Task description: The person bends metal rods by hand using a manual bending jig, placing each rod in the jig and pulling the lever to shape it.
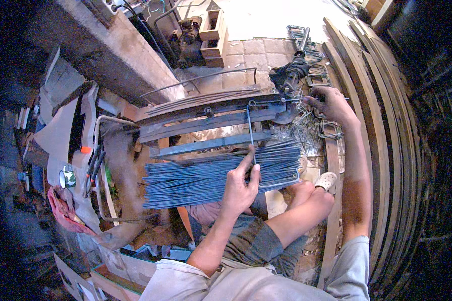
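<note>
My left hand [242, 186] pinches a thin metal rod [250, 128] between thumb and fingers. The rod runs from a small peg on the steel bending bench [196, 114] down toward me, and a bent part shows past my hand. My right hand [331, 104] is closed at the bench's right end, its fingertips on a thin rod end; whether this is the same rod I cannot tell. Below the bench lies a thick bundle of straight metal rods [196, 180], under my left hand. A dark lever with a cloth-wrapped part [291, 70] stands just beyond my right hand.
Long wooden planks [356, 85] run along the right. Several bent wire frames [330, 129] lie by the bench's right end. Wooden boxes [213, 37] stand at the back. At left are a cup [67, 176], red-handled cutters [94, 168] and a pink cloth [65, 210].
</note>
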A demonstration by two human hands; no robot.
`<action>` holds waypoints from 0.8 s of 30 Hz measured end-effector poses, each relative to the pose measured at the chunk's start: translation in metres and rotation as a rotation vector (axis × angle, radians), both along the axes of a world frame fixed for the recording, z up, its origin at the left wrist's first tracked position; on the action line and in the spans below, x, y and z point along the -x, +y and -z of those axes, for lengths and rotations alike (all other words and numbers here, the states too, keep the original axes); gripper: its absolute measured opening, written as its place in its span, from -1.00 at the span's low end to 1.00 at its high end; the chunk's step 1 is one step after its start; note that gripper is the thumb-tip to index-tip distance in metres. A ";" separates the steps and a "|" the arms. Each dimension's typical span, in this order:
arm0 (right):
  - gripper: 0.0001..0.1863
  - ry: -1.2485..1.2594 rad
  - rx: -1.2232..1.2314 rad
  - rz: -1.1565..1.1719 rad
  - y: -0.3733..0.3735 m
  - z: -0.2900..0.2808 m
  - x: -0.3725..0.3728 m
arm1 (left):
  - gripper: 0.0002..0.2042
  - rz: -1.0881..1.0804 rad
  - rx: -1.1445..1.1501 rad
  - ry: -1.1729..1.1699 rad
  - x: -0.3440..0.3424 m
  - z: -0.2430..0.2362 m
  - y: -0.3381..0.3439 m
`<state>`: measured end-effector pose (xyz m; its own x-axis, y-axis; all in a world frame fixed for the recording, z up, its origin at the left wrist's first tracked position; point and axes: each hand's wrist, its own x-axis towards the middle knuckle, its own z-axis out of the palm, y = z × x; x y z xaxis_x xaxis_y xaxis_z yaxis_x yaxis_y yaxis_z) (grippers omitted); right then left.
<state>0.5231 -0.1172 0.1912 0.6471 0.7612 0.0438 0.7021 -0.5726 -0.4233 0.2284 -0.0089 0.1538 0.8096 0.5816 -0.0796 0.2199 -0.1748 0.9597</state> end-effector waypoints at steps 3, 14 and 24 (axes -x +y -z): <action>-0.53 0.080 -0.231 0.020 0.007 0.007 -0.030 | -0.56 0.010 0.075 0.045 0.000 -0.006 0.003; -0.50 -0.416 0.431 -0.035 0.091 0.032 -0.106 | -0.56 -0.001 0.141 0.012 -0.003 -0.013 0.001; -0.48 -0.509 0.384 -0.053 0.081 0.057 -0.103 | -0.48 0.048 0.144 0.103 0.000 -0.017 0.006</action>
<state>0.6266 -0.0363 0.1341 0.5781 0.8142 0.0535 0.7928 -0.5760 0.1995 0.2288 -0.0029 0.1703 0.8192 0.5193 -0.2433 0.3133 -0.0498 0.9484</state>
